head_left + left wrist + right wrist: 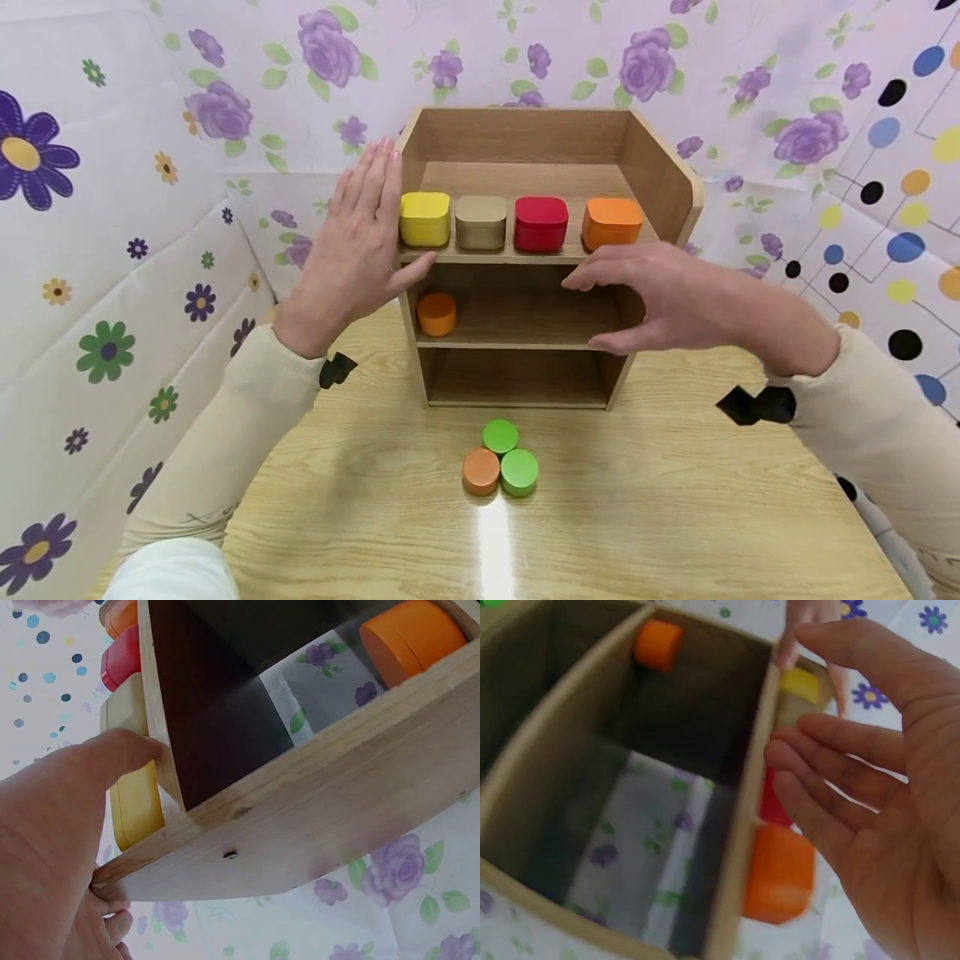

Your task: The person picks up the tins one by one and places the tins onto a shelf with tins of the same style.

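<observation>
My left hand [352, 229] rests against the left side of the small wooden shelf [525, 343], fingers straight and pointing up. Its thumb [120, 754] lies across the front edge of the top board, just below the yellow box [425, 223]. My right hand [667, 296] hovers before the shelf's right side, fingers and thumb spread apart with nothing between them. Just beyond its knuckles sits an orange box [612, 218] on the top board. Between the yellow and orange boxes stand a beige box [481, 225] and a red box [541, 227], all four-cornered with rounded edges.
A round orange tin [437, 314] stands at the left of the middle compartment. On the table [637, 500] before the shelf, two green tins [519, 472] and a brown-orange tin [481, 472] sit clustered. Flower-patterned cloth [285, 100] hangs behind and at the left.
</observation>
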Tool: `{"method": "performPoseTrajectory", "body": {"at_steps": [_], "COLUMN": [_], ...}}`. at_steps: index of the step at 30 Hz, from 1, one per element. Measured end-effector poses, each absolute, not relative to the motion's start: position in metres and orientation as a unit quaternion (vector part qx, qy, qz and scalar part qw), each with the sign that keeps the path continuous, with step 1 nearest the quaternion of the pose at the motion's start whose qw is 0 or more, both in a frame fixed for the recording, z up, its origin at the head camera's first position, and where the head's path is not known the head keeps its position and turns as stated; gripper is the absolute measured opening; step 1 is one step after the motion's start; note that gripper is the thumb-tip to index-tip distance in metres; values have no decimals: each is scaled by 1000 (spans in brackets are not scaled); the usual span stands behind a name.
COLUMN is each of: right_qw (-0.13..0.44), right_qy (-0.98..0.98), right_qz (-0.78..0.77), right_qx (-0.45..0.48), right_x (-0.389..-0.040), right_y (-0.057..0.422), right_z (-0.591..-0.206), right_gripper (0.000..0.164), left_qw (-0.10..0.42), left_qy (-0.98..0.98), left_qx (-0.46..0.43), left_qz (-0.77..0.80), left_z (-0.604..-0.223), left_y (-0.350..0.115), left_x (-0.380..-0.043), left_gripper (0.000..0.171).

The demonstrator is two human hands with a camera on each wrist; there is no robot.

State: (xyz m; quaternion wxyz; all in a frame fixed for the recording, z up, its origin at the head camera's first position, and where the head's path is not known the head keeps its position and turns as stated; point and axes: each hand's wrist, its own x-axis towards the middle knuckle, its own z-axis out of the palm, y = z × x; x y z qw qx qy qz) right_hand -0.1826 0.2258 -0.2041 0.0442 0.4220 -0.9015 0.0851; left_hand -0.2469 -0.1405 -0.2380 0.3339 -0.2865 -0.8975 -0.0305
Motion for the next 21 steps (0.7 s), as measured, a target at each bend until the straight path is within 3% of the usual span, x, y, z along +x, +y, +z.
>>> {"method": "performPoseTrajectory", "body": {"at_steps": [21], "right_qw": [-81], "right_qy": [-871], "right_qz": [153], "right_qx": [460], "right_x": [-188], "right_y": [204], "right_z": [-366], "right_gripper": [54], "left_qw": [334], "left_qy": [-896], "left_qx": [-289], "left_qz": [-39], "left_z": [-240], "left_y": [-140], "left_x": [-249], "left_gripper": [108]}}
